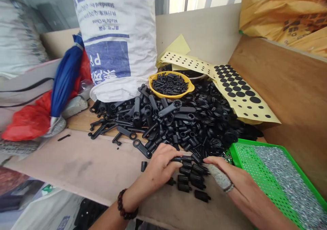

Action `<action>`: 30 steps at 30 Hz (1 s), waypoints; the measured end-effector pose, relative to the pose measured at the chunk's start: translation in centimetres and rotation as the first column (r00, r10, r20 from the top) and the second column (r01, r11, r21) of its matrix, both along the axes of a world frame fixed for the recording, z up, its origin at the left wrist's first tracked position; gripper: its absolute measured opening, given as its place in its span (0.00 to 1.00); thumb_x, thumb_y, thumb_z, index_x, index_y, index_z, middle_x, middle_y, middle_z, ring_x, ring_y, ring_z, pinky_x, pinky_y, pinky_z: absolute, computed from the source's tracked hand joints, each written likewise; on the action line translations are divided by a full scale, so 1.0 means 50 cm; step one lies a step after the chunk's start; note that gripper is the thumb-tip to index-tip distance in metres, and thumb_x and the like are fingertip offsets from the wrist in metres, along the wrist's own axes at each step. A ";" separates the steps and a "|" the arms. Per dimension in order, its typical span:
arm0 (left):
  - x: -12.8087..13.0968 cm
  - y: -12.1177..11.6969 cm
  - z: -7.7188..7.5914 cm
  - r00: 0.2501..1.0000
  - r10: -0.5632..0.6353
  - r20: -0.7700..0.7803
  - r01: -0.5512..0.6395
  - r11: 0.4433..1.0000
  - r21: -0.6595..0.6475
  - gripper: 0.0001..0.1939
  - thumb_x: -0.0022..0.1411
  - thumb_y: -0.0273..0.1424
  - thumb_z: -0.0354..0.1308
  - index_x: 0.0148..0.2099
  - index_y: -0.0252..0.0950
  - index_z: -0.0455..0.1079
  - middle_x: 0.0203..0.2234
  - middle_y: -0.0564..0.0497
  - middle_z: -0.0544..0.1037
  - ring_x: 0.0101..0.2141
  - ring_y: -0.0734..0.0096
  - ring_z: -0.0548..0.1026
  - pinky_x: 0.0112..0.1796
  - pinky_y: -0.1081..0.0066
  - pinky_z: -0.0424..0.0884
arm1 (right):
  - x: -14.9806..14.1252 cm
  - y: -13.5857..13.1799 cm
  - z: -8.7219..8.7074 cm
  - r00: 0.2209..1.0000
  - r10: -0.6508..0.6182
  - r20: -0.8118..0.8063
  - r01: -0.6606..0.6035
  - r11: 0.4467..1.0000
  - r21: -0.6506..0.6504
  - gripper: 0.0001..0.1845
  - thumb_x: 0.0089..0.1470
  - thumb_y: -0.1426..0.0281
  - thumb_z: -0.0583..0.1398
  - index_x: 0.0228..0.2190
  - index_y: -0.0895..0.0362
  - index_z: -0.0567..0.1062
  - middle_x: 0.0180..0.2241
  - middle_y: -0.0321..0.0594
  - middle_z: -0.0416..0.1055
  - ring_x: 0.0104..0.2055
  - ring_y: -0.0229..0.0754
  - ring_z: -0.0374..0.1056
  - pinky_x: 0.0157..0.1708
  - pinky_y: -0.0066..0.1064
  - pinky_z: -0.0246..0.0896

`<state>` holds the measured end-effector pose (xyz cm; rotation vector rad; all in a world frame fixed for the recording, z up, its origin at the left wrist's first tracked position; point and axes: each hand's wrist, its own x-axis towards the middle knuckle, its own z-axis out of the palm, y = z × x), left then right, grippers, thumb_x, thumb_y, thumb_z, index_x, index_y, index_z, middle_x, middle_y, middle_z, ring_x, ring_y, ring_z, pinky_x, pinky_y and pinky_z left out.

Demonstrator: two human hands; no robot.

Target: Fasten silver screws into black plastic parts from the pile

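Between the thumb and fingers of my left hand point(161, 163) is a short black plastic tube point(176, 159). A dark beaded bracelet circles that wrist. Across from it, my right hand point(231, 175) has its fingertips drawn close together at the right end of the small row; whether a part is between them I cannot make out. One digit of that hand wears a grey wrap point(221, 178). Below and between the hands lie several short black cylinders point(184, 187) with narrow tips, set side by side on the table point(102, 168). A single cylinder point(201, 196) lies nearest me.
Behind the hands spreads a heap of black crank handles point(136, 107) and round caps point(214, 110). A yellow basket point(190, 89) holds black screws. At right stands a green tray point(236, 151) of small metal pieces, below yellow dotted sticker sheets point(255, 112). A white sack point(140, 35) stands behind.
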<state>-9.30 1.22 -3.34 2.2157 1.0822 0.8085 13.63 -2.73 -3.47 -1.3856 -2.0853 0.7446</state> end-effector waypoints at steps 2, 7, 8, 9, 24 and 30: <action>-0.024 0.009 -0.010 0.996 0.030 -0.081 -0.028 0.999 0.018 0.09 0.61 0.25 0.53 0.42 0.34 0.72 0.34 0.47 0.77 0.38 0.65 0.70 0.42 0.66 0.67 | 0.024 0.008 -0.011 0.995 -0.052 0.088 0.043 0.994 0.098 0.17 0.55 0.74 0.46 0.43 0.51 0.68 0.36 0.37 0.76 0.34 0.42 0.73 0.30 0.29 0.65; -0.047 0.012 -0.024 0.969 0.011 -0.248 0.000 0.999 0.044 0.10 0.60 0.23 0.52 0.43 0.33 0.72 0.34 0.46 0.78 0.37 0.63 0.71 0.40 0.64 0.68 | 0.049 0.020 -0.049 0.913 -0.058 0.403 -0.044 0.970 0.238 0.19 0.46 0.79 0.46 0.36 0.54 0.69 0.31 0.39 0.74 0.26 0.43 0.72 0.23 0.31 0.63; -0.045 0.010 -0.026 0.965 0.002 -0.262 0.011 0.999 0.048 0.10 0.60 0.22 0.52 0.43 0.33 0.72 0.34 0.46 0.78 0.36 0.63 0.72 0.40 0.65 0.69 | 0.049 0.021 -0.054 0.895 -0.046 0.444 -0.069 0.969 0.239 0.19 0.45 0.80 0.46 0.36 0.54 0.69 0.30 0.39 0.74 0.26 0.43 0.72 0.23 0.31 0.63; -0.041 0.009 -0.028 0.961 -0.007 -0.276 0.021 0.999 0.050 0.11 0.60 0.22 0.51 0.42 0.33 0.71 0.34 0.46 0.78 0.36 0.63 0.72 0.40 0.65 0.69 | 0.049 0.022 -0.058 0.880 -0.036 0.475 -0.089 0.967 0.238 0.19 0.45 0.80 0.46 0.35 0.54 0.69 0.29 0.39 0.73 0.26 0.43 0.72 0.23 0.32 0.63; -0.019 -0.011 -0.027 0.957 -0.124 -0.262 0.100 0.989 -0.105 0.14 0.65 0.21 0.42 0.41 0.36 0.69 0.35 0.50 0.72 0.35 0.72 0.71 0.38 0.75 0.68 | 0.068 0.041 -0.074 0.787 -0.066 0.613 -0.148 0.945 0.292 0.24 0.36 0.82 0.47 0.36 0.55 0.69 0.32 0.41 0.72 0.29 0.44 0.72 0.23 0.32 0.64; -0.032 -0.015 -0.015 0.960 -0.091 -0.264 0.073 0.994 -0.077 0.14 0.64 0.20 0.42 0.42 0.36 0.68 0.36 0.49 0.72 0.37 0.71 0.70 0.39 0.74 0.68 | 0.053 0.060 -0.083 0.732 -0.091 0.675 -0.230 0.900 0.371 0.27 0.34 0.83 0.49 0.39 0.57 0.68 0.32 0.41 0.71 0.25 0.42 0.71 0.21 0.30 0.61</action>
